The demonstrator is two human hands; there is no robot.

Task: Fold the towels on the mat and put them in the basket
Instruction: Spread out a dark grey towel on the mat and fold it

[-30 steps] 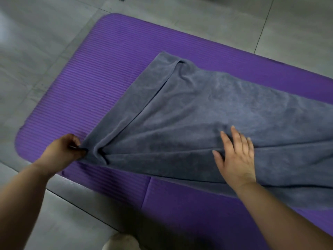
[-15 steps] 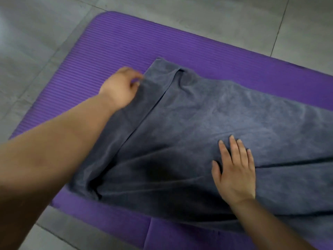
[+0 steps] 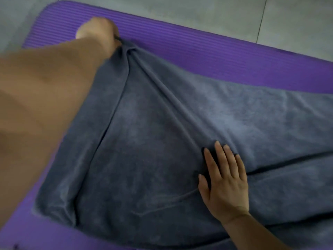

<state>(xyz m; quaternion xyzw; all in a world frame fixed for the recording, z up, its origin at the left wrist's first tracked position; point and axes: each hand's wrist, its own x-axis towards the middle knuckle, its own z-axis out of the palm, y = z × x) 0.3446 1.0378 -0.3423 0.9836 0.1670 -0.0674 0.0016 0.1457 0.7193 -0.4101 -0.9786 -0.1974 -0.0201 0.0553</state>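
The grey towel (image 3: 144, 159) lies across the purple mat (image 3: 198, 46), filling the centre and right of the frame. It looks doubled lengthwise: a layered edge runs off to the right beside the right hand (image 3: 225, 181), and a turned strip shows along its left side. The left hand (image 3: 97, 31), in the upper left of the frame, has its grip closed on the towel's far corner, with the cloth drawn into ridges running from it. The right hand lies flat on the towel at lower right, fingers straight, holding nothing, pinning the cloth. I judge the task to be early: this towel is only partly folded and is being squared up. More folds remain, and no basket is in view. Whether other towels wait cannot be told.
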